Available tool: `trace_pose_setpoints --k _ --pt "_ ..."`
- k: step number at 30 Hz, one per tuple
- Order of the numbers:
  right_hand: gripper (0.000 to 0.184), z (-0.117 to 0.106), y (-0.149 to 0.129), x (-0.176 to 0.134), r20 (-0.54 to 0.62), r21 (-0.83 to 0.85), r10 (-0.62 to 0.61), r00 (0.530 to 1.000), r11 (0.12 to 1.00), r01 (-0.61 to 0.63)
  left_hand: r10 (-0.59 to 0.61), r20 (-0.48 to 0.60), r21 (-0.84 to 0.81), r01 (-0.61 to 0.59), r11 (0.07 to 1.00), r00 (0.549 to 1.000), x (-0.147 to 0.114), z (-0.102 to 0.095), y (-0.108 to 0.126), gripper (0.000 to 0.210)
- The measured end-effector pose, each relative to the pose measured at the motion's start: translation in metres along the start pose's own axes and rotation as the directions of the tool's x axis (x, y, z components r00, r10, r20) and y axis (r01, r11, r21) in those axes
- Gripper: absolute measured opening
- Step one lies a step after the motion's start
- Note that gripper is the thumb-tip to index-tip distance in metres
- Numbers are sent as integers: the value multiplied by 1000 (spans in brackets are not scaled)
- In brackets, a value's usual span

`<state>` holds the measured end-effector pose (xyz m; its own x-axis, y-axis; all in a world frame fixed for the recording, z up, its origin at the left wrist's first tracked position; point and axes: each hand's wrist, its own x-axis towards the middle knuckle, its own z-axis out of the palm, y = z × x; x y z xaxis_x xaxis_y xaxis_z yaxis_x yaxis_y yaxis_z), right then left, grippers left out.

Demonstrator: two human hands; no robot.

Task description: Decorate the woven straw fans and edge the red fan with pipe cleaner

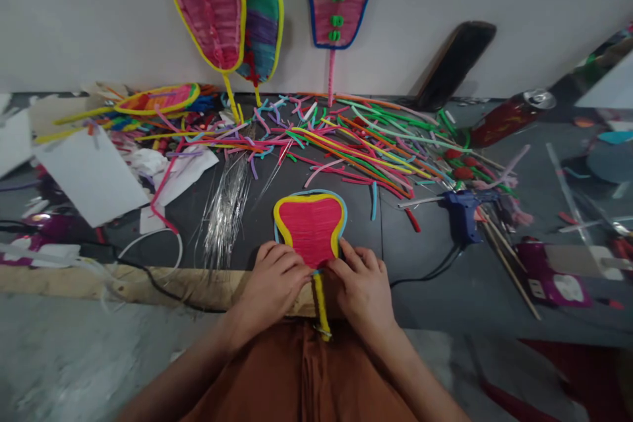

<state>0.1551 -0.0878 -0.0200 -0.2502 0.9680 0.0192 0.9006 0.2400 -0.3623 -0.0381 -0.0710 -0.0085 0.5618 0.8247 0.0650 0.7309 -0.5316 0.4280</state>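
Observation:
A small hand fan [311, 227] made of pipe cleaners lies at the table's near edge, with a pink face, a yellow rim and a yellow handle [321, 306] pointing toward me. Along the outside of the rim runs a light blue pipe cleaner [345, 211], standing slightly off it in places. My left hand [279, 277] grips the fan's lower left edge, fingers curled and thumb near the handle's base. On the lower right edge, my right hand [363, 280] pinches the rim and the blue strand. The fingertips partly cover the fan's bottom.
Loose coloured pipe cleaners [366, 145] spread behind the fan, beside silver tinsel strands [228, 211]. To the right are a blue glue gun [462, 214] with its cord and a drink can [514, 119]. Finished fans [210, 13] lean on the wall. White paper [91, 175] lies left.

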Motion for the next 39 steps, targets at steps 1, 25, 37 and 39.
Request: trace_pose_setpoints --k 1,25,37,39 --pt "20 0 0 0 -4 2 4 1000 1000 -4 0 1 13 0 1000 1000 -3 2 1 17" --pt "35 -15 49 27 -106 125 -97 990 986 110 48 -119 127 -33 991 992 -9 16 -2 15" --pt "37 -12 55 111 -88 130 -217 972 965 227 39 -143 104 -24 994 989 -8 21 -11 19" --pt "33 -10 54 123 -80 161 -208 975 962 219 42 -154 84 -29 996 987 -9 21 -11 18"
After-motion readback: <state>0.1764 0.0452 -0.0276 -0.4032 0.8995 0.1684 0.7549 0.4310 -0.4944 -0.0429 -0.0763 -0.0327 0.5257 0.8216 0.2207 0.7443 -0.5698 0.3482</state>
